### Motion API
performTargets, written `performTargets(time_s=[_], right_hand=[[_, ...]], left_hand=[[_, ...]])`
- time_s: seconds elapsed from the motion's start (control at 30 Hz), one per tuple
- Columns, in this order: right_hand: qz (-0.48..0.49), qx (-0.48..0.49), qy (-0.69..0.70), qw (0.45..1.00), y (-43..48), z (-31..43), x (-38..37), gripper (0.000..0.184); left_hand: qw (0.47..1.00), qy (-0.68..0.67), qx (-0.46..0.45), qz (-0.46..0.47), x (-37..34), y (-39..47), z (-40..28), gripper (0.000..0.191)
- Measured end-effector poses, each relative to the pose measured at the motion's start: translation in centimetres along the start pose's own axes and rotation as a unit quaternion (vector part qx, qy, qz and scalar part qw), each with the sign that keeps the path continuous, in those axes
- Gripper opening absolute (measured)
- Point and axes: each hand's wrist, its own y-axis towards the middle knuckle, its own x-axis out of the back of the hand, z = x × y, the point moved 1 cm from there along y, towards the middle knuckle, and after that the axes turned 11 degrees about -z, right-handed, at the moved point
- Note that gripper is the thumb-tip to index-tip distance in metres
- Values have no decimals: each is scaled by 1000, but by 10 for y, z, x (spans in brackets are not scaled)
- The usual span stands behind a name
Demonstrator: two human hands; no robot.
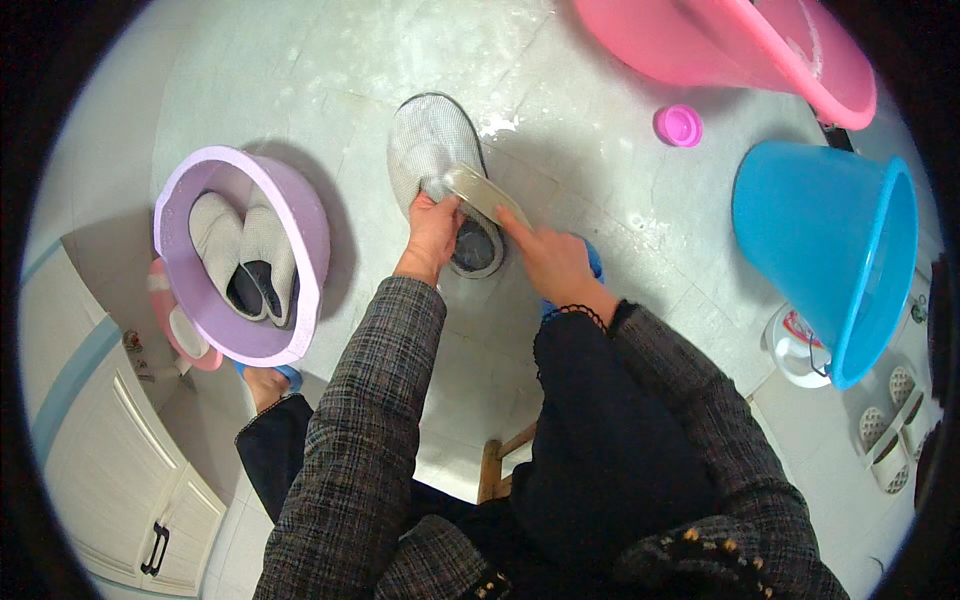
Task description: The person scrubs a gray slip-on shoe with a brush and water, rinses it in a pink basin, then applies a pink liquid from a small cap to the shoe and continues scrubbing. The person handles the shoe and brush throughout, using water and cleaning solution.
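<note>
A wet, light grey fabric slipper (433, 139) with a dark lining lies on the tiled floor before me, its toe pointing away. My left hand (433, 229) grips it near the opening. In my right hand (555, 259) is a pale-backed scrubbing brush (484, 193), with my index finger laid along its back. The brush rests across the slipper's upper beside my left fingers; its bristles are hidden. To the left, a lilac plastic basin (311, 225) holds a pair of similar grey slippers (244, 251).
A pink tub (697, 45) stands at the upper right near a magenta cap (679, 126). A blue bucket (810, 232) is at the right, with a white container (796, 349) beside it. Wet patches and suds (499, 126) mark the floor. White cabinets (120, 435) line the lower left.
</note>
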Motion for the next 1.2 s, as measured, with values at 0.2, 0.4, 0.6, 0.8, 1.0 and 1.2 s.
performTargets(time_s=[0.2, 0.4, 0.6, 0.8, 1.0, 1.2], right_hand=[[-174, 82, -34, 981, 133, 0, 25, 49], [-178, 40, 69, 981, 34, -18, -26, 43], [-132, 4, 69, 989, 54, -21, -16, 44], [-203, -70, 110, 970, 175, 10, 50, 54], [-208, -59, 233, 948, 104, -12, 25, 63], [-40, -118, 213, 969, 11, -8, 20, 65]], left_hand=[[999, 42, 18, 18, -2, 13, 9, 30], [1000, -18, -5, 24, -10, 3, 4, 28], [998, 27, -22, 60, -7, 12, 9, 29], [998, 41, -17, -35, -10, 1, 9, 30], [1000, -12, -15, 3, -6, 4, 8, 27], [998, -66, 20, 3, -1, -2, 6, 30]])
